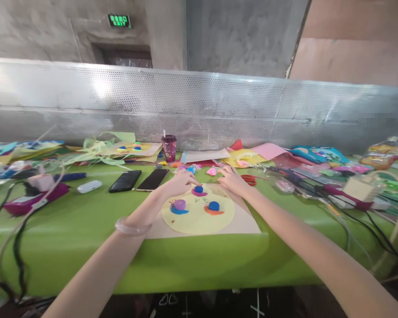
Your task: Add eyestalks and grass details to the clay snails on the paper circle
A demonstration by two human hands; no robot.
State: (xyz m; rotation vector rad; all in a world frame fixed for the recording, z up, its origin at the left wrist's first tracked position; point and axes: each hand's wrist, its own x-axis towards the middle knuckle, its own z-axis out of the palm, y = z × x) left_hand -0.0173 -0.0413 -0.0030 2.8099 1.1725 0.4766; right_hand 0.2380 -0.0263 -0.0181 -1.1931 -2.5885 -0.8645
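Note:
A sheet of pale paper (251,225) with a yellow oval (199,223) lies in front of me on the green table. Three clay snails are on the oval: one with a purple shell (179,204), one with a blue shell and orange body (214,206), and a smaller blue-shelled one (199,190) at the top. My left hand (181,183) is at the sheet's upper left, its index finger stretched to the top snail. My right hand (232,180) rests at the upper right edge, fingers apart, holding nothing I can see.
Two dark phones (125,181) and a white case (89,187) lie left. Behind are a purple cup (169,148), clay packets (192,168) and coloured paper. Red-handled scissors (248,179) lie by my right wrist. Power strips (36,198) with cables flank both sides.

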